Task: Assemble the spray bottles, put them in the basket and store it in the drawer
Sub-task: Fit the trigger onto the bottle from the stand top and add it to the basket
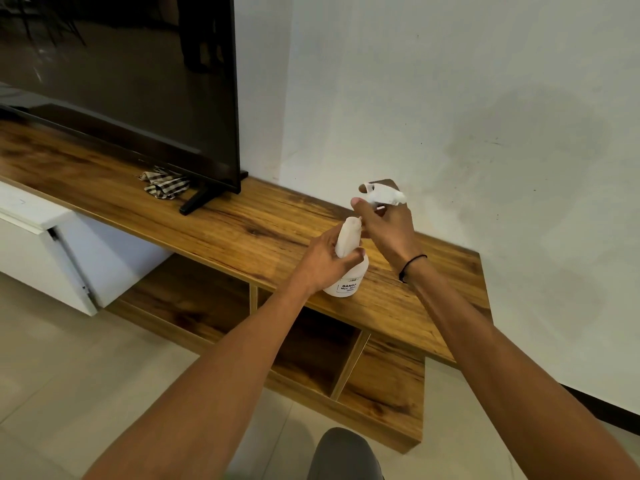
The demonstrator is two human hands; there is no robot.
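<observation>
Now bottle (347,268) in left hand (325,261) — upright.

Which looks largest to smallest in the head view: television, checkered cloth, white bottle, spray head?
1. television
2. white bottle, though partly hidden by the left hand
3. checkered cloth, close to the bottle and farther away, so unsure
4. spray head

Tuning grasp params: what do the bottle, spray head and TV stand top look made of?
Bottle: white opaque plastic, smooth and matte, with a printed label.
Spray head: white moulded plastic, likely; partly hidden by the right hand.
TV stand top: wood-grain, semi-gloss; solid wood or laminate, can't tell.
</observation>
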